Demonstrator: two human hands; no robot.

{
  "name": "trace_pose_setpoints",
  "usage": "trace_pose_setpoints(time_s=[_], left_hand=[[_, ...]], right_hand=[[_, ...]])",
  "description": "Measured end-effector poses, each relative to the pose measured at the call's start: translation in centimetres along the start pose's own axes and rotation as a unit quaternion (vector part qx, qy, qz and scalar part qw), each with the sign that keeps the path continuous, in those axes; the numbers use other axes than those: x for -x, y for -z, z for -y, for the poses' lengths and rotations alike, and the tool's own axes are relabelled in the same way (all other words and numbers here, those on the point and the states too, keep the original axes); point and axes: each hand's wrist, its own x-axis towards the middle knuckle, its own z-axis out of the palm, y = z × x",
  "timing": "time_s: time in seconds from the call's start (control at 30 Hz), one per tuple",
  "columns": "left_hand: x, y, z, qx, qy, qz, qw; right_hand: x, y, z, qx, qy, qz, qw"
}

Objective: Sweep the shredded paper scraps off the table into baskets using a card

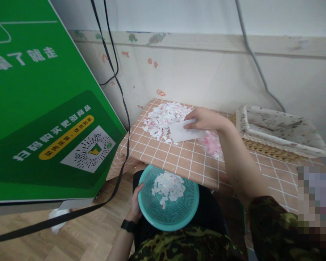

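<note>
My right hand (197, 119) pinches a flat white card (180, 131), its edge down on the table beside a heap of white and pinkish paper scraps (163, 117). Just right of the card lies a smaller pile of pink shreds (212, 144), partly behind my forearm. Below the table's front edge, my left hand (136, 201) grips the left rim of a green plastic colander (168, 223) over my lap. More white paper scraps (168, 186) lie inside the colander. Most of the left fingers are hidden under it.
The table has a brown checked cloth (163, 156). A cloth-lined wicker basket (282, 132) stands at its right, against the wall. On the left is a large green panel (43, 108), with a black strap (125, 145) hanging before it. A grey cable (254, 58) runs down the wall.
</note>
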Motion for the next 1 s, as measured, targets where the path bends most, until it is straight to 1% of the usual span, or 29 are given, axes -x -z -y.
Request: trace_pose_setpoints(time_s=[0.17,0.3,0.43,0.6,0.73,0.87,1.0], left_hand=[[0.1,0.0,-0.1,-0.005,0.004,-0.001,1.000],[0.1,0.0,-0.1,-0.003,0.001,0.005,1.000],[0.0,0.1,0.0,-0.013,-0.004,-0.008,1.000],[0.0,0.1,0.0,-0.010,0.004,-0.015,1.000],[0.1,0.0,0.0,-0.010,0.011,-0.011,1.000],[0.2,-0.1,-0.1,0.000,0.008,-0.001,1.000],[0.2,-0.2,-0.1,-0.003,0.007,-0.004,1.000]], right_hand=[[-0.1,-0.1,0.0,0.000,0.006,-0.005,1.000],[0.5,0.4,-0.3,-0.011,-0.005,0.009,1.000],[0.4,0.4,-0.4,-0.001,-0.013,0.021,1.000],[-0.3,-0.4,-0.3,-0.003,0.005,-0.004,1.000],[0.2,0.0,-0.4,-0.015,-0.007,-0.012,1.000],[0.9,0.7,-0.7,-0.025,-0.022,0.003,0.999],[0.4,0.2,-0.6,-0.014,-0.013,0.010,1.000]])
